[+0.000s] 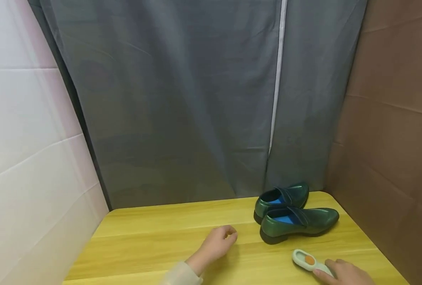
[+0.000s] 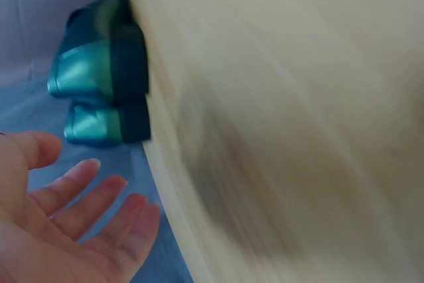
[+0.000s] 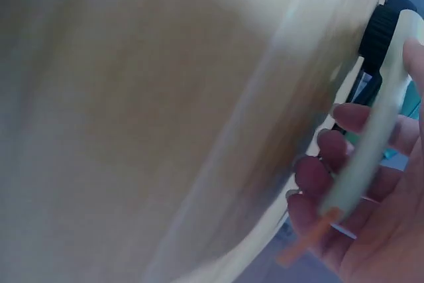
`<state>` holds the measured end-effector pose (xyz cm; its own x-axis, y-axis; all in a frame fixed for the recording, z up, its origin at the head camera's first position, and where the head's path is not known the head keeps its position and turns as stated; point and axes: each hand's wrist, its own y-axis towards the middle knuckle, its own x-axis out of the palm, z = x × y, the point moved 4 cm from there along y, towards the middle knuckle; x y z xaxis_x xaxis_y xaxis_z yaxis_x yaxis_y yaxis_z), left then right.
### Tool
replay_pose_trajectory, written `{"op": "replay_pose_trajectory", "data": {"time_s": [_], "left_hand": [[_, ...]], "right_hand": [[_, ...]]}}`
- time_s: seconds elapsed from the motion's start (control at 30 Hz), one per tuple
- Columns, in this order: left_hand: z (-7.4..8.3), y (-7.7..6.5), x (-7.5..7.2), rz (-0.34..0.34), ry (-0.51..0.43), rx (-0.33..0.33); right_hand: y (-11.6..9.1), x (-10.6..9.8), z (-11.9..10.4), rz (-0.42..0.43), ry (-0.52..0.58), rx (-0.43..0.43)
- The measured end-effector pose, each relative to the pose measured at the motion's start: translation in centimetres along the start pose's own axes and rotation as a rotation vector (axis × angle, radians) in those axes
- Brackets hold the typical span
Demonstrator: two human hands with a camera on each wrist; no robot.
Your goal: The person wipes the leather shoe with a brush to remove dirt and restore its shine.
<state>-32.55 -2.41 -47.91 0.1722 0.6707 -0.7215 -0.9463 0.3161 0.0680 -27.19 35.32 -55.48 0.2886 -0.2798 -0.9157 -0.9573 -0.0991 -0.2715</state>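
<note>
My right hand (image 1: 344, 273) grips the handle of a pale green brush (image 1: 302, 259) with an orange oval on top. Dark bristles (image 3: 379, 39) show under its head in the right wrist view, and a thin orange strip (image 3: 310, 236) hangs from the handle end. Beyond the brush stands a pair of dark green glossy loafers with blue insoles: a nearer loafer (image 1: 317, 221) and a farther loafer (image 1: 298, 194), side by side, toes to the right. My left hand (image 1: 216, 241) is left of the shoes, above the table, holding nothing, its fingers loosely bent.
The yellow wood-grain table (image 1: 153, 237) has rounded back corners. A grey curtain (image 1: 178, 118) hangs behind it, a white cloth wall (image 1: 36, 138) stands at the left and a brown cloth wall (image 1: 392, 138) at the right, close to the shoes.
</note>
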Motion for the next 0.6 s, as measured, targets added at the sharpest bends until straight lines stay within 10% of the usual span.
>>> {"op": "replay_pose_trajectory", "data": {"time_s": [0.37, 0.6], "left_hand": [[-2.0, -4.1, -3.0, 0.19, 0.527, 0.232], [-1.5, -5.1, -1.9, 0.13, 0.657, 0.456]], "right_hand": [[-1.0, -4.1, -4.5, 0.376, -0.09, -0.125], [-1.3, -2.7, -10.5, 0.508, -0.107, -0.338]]}}
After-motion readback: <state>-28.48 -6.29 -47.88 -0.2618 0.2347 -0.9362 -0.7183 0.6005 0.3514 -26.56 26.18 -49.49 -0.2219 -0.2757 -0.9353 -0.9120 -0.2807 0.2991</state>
